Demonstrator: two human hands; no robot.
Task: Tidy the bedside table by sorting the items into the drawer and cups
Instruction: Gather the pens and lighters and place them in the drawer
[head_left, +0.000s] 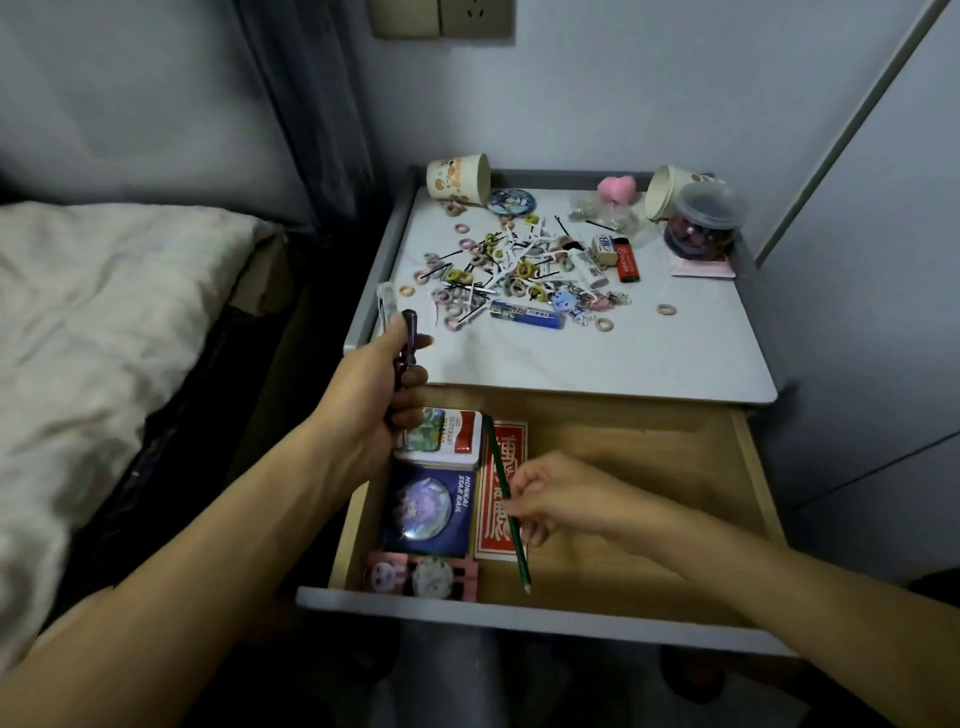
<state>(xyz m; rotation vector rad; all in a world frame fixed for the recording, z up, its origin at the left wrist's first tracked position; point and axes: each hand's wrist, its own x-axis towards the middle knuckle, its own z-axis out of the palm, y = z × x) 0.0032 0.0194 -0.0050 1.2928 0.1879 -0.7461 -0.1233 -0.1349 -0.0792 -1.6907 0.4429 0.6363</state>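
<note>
Drawer (519, 613) is pulled open under the counter (623, 358), with a few cards (426, 506) and a red box (491, 530) lined up along its left side. Right hand (550, 493) hovers over it, grip pinched on a green pencil (506, 499), tip pointing toward the drawer front. Left hand (374, 395) is at the counter's front-left corner, grip wrapped round a dark purple pen (406, 338). Hair ties (524, 270), bobby pins (444, 256) and lighters (626, 262) lie scattered up top, and both paper cups (458, 176) lie tipped over at the back.

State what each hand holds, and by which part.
Left hand grips a dark pen round its lower barrel; right hand pinches a green pencil near its middle.
</note>
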